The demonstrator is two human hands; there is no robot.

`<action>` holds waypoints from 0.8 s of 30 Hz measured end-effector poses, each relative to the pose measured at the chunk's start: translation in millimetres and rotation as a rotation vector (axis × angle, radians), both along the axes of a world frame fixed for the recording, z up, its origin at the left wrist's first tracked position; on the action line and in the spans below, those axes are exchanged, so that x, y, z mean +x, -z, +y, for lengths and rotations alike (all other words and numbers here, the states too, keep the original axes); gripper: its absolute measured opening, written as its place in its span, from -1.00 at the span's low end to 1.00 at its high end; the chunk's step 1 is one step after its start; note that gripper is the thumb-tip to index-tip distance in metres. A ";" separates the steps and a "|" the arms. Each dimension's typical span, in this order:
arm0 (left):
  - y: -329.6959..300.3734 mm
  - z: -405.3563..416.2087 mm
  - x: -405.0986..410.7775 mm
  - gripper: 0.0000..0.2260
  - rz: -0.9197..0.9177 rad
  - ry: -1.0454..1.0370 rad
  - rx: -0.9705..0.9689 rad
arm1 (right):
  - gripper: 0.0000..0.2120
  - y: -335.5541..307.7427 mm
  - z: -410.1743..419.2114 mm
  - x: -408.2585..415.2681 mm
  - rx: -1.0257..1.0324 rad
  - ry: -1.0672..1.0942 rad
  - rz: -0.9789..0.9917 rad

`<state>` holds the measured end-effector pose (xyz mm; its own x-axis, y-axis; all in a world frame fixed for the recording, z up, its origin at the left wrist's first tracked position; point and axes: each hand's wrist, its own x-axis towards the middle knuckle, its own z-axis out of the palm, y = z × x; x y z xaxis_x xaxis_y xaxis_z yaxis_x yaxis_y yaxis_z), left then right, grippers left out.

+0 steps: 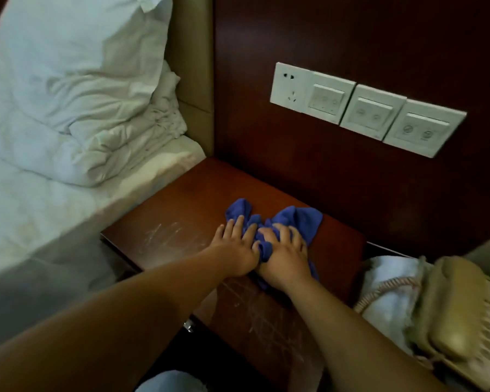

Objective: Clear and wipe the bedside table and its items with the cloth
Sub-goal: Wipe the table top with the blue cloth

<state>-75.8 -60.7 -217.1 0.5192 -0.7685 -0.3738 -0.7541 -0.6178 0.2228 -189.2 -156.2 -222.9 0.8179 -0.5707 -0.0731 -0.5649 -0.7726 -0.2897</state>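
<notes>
Nearest, one beige corded telephone point(447, 309) sits off the table on white bedding at right, so clearing looks done. Mid-table, left hand point(236, 250) presses flat, fingers spread; right hand point(287, 256) curls into the one crumpled blue cloth point(297, 219) on the scratched reddish-brown wooden bedside table point(181, 210). Wiping is underway, items probably unwiped; beyond, four white wall plates point(365, 108).

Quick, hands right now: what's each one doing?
Left hand: open, fingers flat, pressing the blue cloth on the bedside table.
Right hand: fingers curled, gripping the cloth.
</notes>
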 end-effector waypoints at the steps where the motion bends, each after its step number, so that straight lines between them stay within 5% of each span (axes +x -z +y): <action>1: -0.2 -2.9 -8.1 -0.44 -0.003 0.014 0.007 | -0.43 -0.6 -1.1 -9.7 0.002 0.010 0.001; 24: 5.9 -127.3 97.6 -0.48 0.042 -0.024 -0.093 | -0.30 14.3 -112.9 92.4 -0.160 0.071 -0.113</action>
